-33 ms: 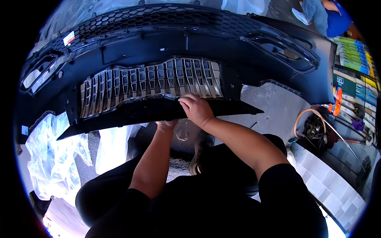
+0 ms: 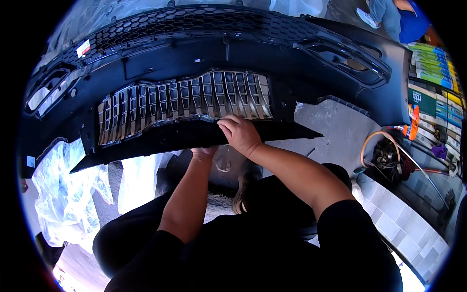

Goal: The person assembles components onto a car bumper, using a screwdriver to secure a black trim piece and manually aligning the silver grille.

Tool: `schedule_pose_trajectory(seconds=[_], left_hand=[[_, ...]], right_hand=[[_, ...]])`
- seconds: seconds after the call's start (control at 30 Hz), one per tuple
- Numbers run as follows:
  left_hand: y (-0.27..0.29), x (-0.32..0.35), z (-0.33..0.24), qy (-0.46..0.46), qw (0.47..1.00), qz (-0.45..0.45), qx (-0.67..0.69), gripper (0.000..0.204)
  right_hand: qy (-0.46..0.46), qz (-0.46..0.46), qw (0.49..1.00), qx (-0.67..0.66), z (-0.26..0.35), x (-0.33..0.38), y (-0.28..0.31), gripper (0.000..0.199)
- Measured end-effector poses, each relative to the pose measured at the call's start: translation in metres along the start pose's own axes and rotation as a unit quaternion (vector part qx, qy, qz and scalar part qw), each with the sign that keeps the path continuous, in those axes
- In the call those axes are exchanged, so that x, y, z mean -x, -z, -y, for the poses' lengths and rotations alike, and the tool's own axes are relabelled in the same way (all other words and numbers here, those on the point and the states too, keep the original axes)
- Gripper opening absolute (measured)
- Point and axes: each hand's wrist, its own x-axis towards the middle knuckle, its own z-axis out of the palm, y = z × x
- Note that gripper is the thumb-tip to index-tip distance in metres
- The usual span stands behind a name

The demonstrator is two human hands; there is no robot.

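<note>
A black car bumper (image 2: 170, 61) spans the space in front of me, its inner side facing me. Set into its near middle is a car grille (image 2: 192, 100) with silvery slats, and a long black panel (image 2: 146, 141) runs along the grille's near edge. My right hand (image 2: 240, 134) reaches over this panel, fingers bent and pressed together at the grille's lower edge. Under the panel's near edge sits my left hand (image 2: 204, 151); its fingers are hidden beneath.
Clear plastic sheeting (image 2: 63, 190) lies at the left. To the right are a coiled hose (image 2: 364, 151), a grey tiled ledge (image 2: 401, 221) and stacked colourful boxes (image 2: 433, 65). Another person (image 2: 401, 22) is at the far right, beyond the bumper.
</note>
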Motion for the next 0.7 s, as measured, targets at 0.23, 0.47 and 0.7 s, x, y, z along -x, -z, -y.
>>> schedule_pose_trajectory(seconds=[0.23,0.47,0.7], left_hand=[[0.055,-0.033,-0.022,0.046,0.991,0.087,-0.086,0.049],[-0.002,0.029,0.023,0.085,0.989,0.067,-0.099,0.039],[-0.015,0.089,0.080,0.292,0.801,0.113,-0.510,0.037]], right_hand=[[-0.032,0.017,0.999,-0.040,0.004,-0.001,-0.001,0.010],[-0.083,0.001,0.994,-0.069,0.025,-0.015,0.025,0.009],[-0.039,0.169,0.982,-0.074,0.026,-0.027,0.114,0.017]])
